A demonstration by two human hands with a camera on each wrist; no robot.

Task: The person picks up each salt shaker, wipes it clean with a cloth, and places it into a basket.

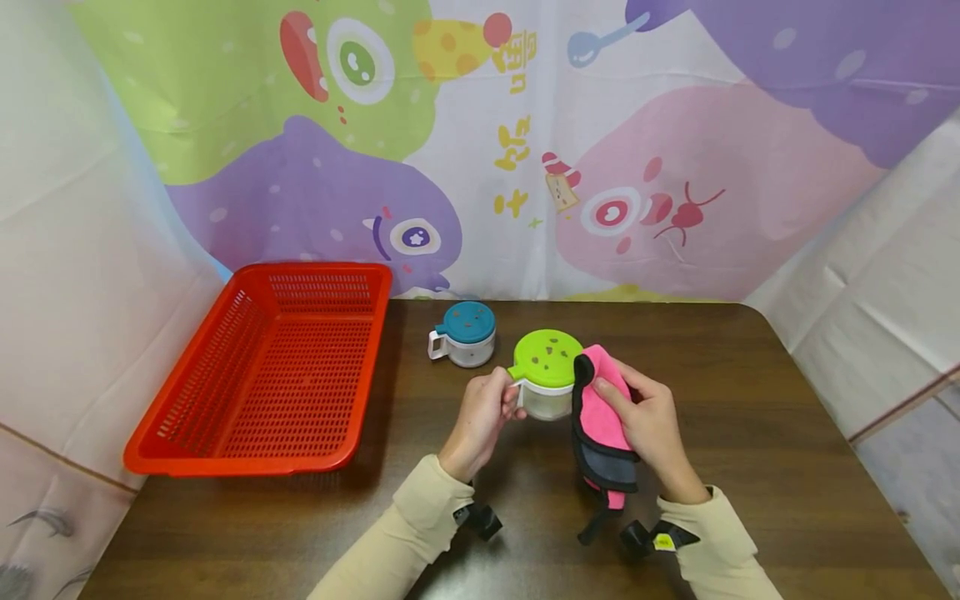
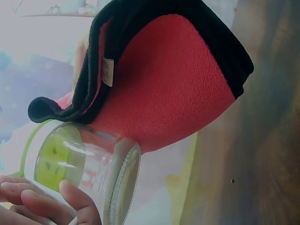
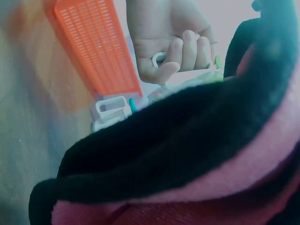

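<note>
My left hand (image 1: 482, 417) grips the white handle of a clear glass jar with a green lid (image 1: 548, 358), held tilted above the table. In the left wrist view the jar (image 2: 101, 164) shows its clear wall and base, with fingers curled at the handle. A pink cloth with black edging (image 1: 602, 417) is pinched between the thumb and fingers of my right hand (image 1: 651, 421), and it lies against the jar's right side. Much of the right wrist view is filled by that cloth (image 3: 154, 140), which hides the right fingers.
A similar jar with a blue lid (image 1: 469, 333) stands behind, to the left, its handle pointing left. The red plastic basket (image 1: 367, 367) sits at the table's left side. Behind the brown table (image 1: 757, 433) hangs a cartoon-printed curtain (image 1: 495, 250).
</note>
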